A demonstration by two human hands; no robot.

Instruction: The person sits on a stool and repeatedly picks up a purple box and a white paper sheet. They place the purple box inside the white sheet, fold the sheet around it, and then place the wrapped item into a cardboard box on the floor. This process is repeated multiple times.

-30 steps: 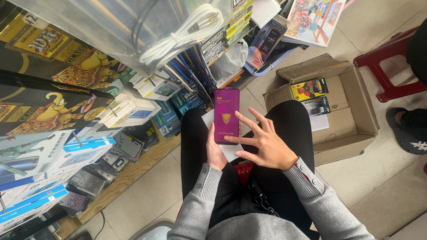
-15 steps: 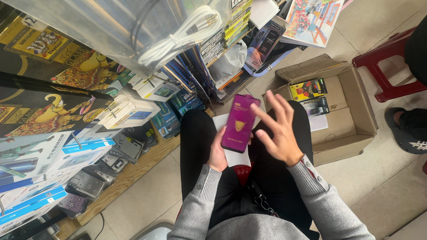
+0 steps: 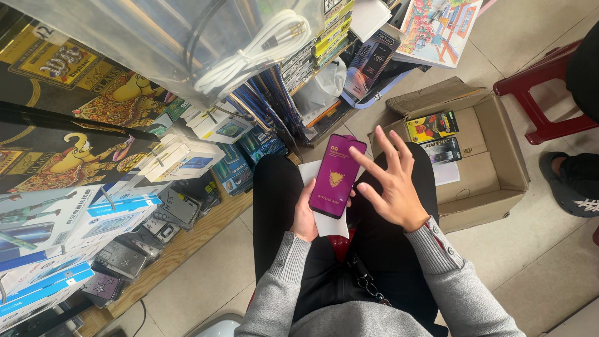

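Note:
My left hand (image 3: 304, 215) grips a flat magenta screen-protector sheet with a black border (image 3: 337, 175), held tilted over my lap, with a white sheet (image 3: 329, 224) behind it. My right hand (image 3: 392, 184) hovers just to the right of the magenta sheet, fingers spread, holding nothing. Whether a fingertip touches the sheet's edge I cannot tell. I sit in black trousers and a grey sweater.
A shelf (image 3: 181, 243) at left is packed with phone-accessory boxes, and a clear bag with a white cable (image 3: 249, 53) hangs above it. An open cardboard box (image 3: 493, 156) with small packs stands on the tiled floor at right. Behind it are a red stool (image 3: 543, 87) and another person's sandalled foot (image 3: 571, 181).
The magenta sheet tilted to the right in my left hand. My right hand lifted off its face and moved up and to the right, fingers spread.

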